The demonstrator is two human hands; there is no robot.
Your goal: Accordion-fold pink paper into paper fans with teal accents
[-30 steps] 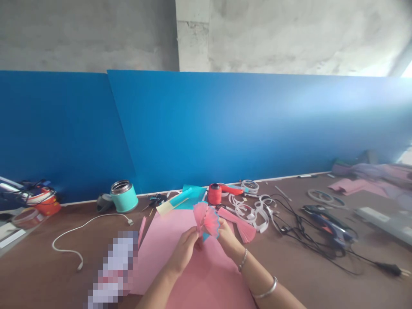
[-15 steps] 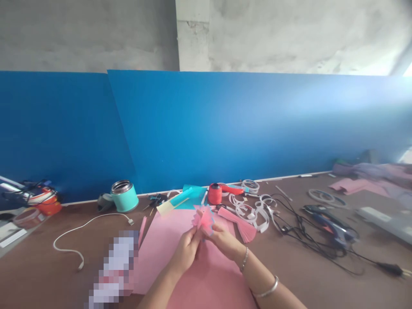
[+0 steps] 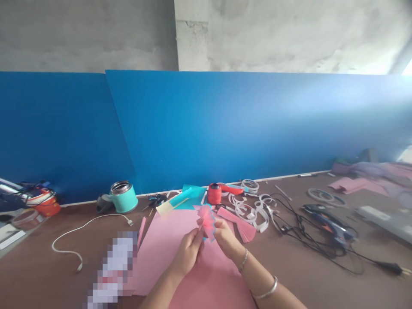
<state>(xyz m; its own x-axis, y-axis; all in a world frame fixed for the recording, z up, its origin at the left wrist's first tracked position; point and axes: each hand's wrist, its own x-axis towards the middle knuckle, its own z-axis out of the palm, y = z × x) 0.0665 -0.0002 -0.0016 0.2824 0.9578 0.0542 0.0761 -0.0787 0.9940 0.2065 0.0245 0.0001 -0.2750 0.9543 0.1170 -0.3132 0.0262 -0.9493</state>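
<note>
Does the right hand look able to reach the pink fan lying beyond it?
Probably yes: nothing visible separates the right hand from the pink fan, though that hand is busy with the ruffled paper.

Left grip (image 3: pixel 189 249) pinching pleated pink paper (image 3: pixel 206 218) — right grip (image 3: pixel 228 239) at edge.

The brown tabletop (image 3: pixel 289 268) carries a pink paper sheet (image 3: pixel 164 249). Around it rest a turquoise canister (image 3: pixel 125 201), white USB cable (image 3: pixel 53 243) and curled white strips (image 3: pixel 263 219).
</note>
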